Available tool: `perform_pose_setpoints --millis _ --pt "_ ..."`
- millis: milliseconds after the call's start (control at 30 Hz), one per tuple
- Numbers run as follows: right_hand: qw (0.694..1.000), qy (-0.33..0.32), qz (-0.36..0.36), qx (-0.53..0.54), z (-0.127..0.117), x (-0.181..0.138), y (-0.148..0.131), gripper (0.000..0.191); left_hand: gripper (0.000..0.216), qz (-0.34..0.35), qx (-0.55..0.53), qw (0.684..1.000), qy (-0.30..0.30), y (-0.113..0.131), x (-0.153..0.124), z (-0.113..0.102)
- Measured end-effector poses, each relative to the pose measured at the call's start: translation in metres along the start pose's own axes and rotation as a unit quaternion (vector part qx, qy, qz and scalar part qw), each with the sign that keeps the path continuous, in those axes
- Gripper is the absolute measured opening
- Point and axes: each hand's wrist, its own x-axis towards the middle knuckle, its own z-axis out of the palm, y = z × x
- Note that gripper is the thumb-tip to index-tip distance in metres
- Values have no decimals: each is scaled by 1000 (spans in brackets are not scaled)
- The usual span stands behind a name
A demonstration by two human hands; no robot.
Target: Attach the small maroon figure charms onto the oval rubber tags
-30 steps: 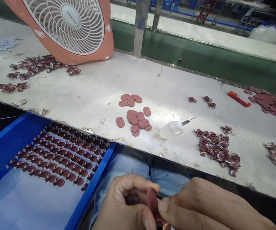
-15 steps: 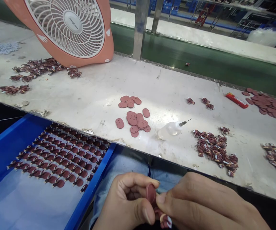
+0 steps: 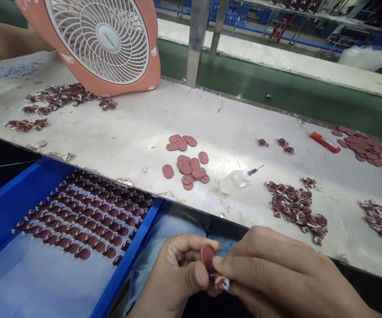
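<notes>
My left hand point(image 3: 174, 278) is closed, pinching a reddish-brown oval disc point(image 3: 207, 255) between thumb and fingers above my lap. From the other side, my right hand point(image 3: 273, 269) pinches at the disc's lower edge. A small maroon figure piece point(image 3: 220, 282) with white and tan parts shows just below the disc, between both hands; exactly how it joins the disc is hidden by fingers. On the bench ahead lie loose oval discs point(image 3: 194, 163), some with small holes. Beside them rests a clear squeeze bottle point(image 3: 235, 181) with a needle tip.
A blue tray point(image 3: 124, 256) at lower left holds rows of figure-and-disc pieces. Piles of maroon pieces point(image 3: 293, 203), more discs point(image 3: 366, 145) and a red tube-like item point(image 3: 325, 142) lie on the bench. An orange fan point(image 3: 111, 88) stands at back left, near another person's arm point(image 3: 8, 39).
Both hands have risen slightly with the disc and maroon piece, which have tilted a little. Another person's arm has come in at the upper left. The view has shifted slightly.
</notes>
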Motion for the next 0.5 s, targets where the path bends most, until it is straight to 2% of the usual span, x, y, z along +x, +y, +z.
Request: perform_pose_setpoints --millis 200,367,500 --pt "1000 3 2 -27 2 9 -1 24 37 -7 -32 999 -31 1 3 -6" --pt "999 37 -3 -7 6 11 -1 29 37 -11 -80 994 -72 -5 7 -13" --pt "999 31 14 -10 19 2 -1 21 40 -117 -108 984 -77 -16 7 -20"
